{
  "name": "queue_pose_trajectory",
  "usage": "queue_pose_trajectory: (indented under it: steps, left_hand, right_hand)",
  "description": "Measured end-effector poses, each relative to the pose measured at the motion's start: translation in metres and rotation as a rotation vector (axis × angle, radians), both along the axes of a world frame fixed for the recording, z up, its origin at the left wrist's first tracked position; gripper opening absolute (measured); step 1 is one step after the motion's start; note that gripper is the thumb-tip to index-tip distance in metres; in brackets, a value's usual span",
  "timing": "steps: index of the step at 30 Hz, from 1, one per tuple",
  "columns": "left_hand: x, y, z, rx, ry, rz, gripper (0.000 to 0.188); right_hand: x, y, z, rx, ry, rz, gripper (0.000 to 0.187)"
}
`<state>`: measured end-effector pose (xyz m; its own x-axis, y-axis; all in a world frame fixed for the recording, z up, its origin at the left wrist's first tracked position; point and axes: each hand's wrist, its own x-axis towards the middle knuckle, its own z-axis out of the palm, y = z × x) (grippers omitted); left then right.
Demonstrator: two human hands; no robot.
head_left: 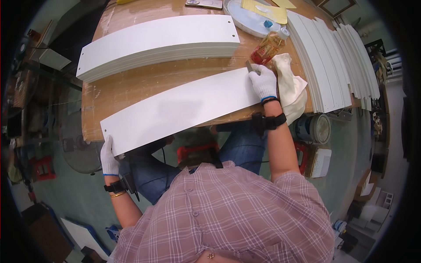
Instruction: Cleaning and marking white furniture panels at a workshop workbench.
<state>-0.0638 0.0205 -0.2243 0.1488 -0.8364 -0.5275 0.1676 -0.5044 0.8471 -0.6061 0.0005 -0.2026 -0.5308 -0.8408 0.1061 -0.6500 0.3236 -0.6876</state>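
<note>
A long white board (184, 107) lies at a slant along the table's near side, its lower left corner past the edge. My left hand (108, 158), in a white knit glove, is closed on that left end, beside a small hole. At the far right end is my gloved right hand (264, 82), its fingers closed on a small flat grey-brown piece (249, 66) held at the board's end edge. What that piece is, I cannot make out. A crumpled cream cloth (289, 90) lies just right of my right hand.
A stack of white boards (158, 37) with corner holes lies farther back on the brown table (94, 103). More white boards (318, 65) are lined up on the right. A bottle of reddish liquid (268, 46) stands near a round pale tub (234, 15). Below sits a paint can (322, 128).
</note>
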Motion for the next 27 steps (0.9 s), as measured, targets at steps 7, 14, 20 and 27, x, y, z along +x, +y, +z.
queue_pose_trajectory:
  steps: [7,14,20,27]
  left_hand:
    - [-0.009,0.000,0.001,-0.015,-0.030,0.058,0.035]
    - [-0.006,-0.002,-0.009,-0.055,0.014,0.056,0.034]
    - [-0.001,-0.001,-0.008,-0.050,0.040,0.022,0.033]
    - [-0.012,-0.002,-0.005,-0.065,0.002,0.066,0.031]
  right_hand:
    - [0.013,0.003,0.008,0.024,0.065,-0.003,0.032]
    - [0.019,0.004,-0.006,-0.075,0.106,-0.026,0.031]
    - [0.060,0.007,0.013,0.045,0.135,0.115,0.030]
    - [0.062,0.007,-0.007,-0.137,0.186,0.086,0.027]
